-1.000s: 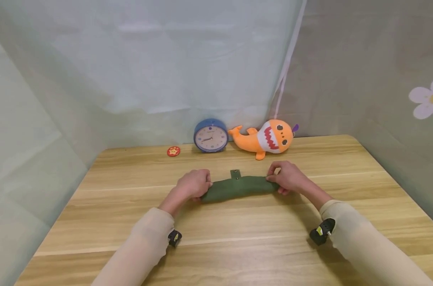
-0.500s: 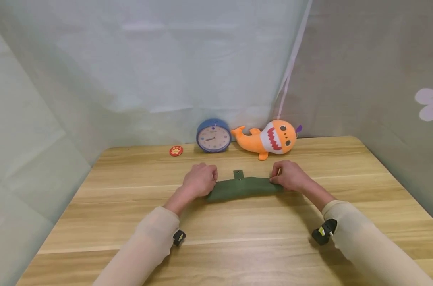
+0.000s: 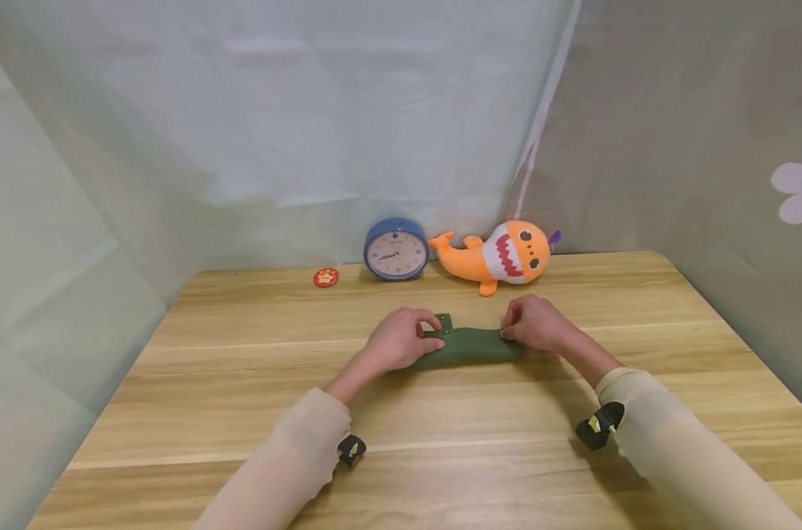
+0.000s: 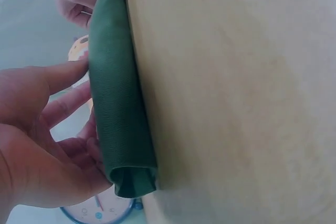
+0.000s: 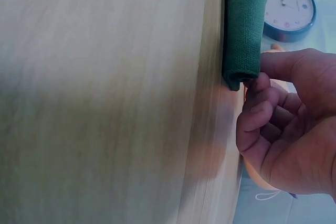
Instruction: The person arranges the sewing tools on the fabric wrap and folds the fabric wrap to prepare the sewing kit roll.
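Observation:
A rolled green cloth (image 3: 470,350) lies lengthwise on the table, its small snap tab (image 3: 445,321) standing out from the far edge. Over its left half, my left hand (image 3: 397,340) rests with bent fingers, thumb on top and index finger beside the tab. In the left wrist view, those fingers (image 4: 76,145) curve behind the roll (image 4: 118,93), whose near end shows open folds. My right hand (image 3: 538,324) pinches the right end between thumb and finger. The right wrist view shows that pinch at the roll's end (image 5: 244,51), the other fingers curled in.
At the back of the wooden table (image 3: 242,412) stand a blue alarm clock (image 3: 396,250) and an orange shark plush (image 3: 490,254). A round red badge (image 3: 326,277) lies left of the clock. Fabric walls (image 3: 275,132) rise behind and at both sides.
My left hand has slid right from the roll's left end to beside the snap tab, thumb and index finger spreading apart. The right hand has kept its pinch at the right end.

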Motion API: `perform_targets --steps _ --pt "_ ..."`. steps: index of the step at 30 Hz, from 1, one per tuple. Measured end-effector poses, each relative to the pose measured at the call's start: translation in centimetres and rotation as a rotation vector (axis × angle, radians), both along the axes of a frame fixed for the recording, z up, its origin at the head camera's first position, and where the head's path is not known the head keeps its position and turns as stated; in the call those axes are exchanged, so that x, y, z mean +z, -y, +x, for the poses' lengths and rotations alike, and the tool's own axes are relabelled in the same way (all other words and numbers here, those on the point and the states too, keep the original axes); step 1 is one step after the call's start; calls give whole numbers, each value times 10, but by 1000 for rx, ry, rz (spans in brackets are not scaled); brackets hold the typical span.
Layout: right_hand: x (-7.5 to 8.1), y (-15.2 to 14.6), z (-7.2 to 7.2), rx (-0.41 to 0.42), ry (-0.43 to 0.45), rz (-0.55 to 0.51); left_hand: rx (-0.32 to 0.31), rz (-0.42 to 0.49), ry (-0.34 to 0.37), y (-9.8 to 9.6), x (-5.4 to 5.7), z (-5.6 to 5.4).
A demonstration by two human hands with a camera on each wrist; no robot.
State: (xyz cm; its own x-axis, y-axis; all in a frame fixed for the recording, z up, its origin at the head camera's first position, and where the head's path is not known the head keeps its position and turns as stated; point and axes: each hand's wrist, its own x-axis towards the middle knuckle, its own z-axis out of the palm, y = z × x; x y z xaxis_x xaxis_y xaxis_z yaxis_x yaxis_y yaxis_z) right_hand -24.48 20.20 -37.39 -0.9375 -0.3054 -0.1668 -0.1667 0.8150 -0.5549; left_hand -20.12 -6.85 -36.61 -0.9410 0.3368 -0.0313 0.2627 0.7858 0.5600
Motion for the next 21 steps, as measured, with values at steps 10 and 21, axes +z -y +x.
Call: perform_targets --steps 10,21 --pt "4 9 0 20 -40 83 57 43 14 -1 -6 -1" --pt "2 40 1 39 -231 105 89 68 44 -4 -7 0"
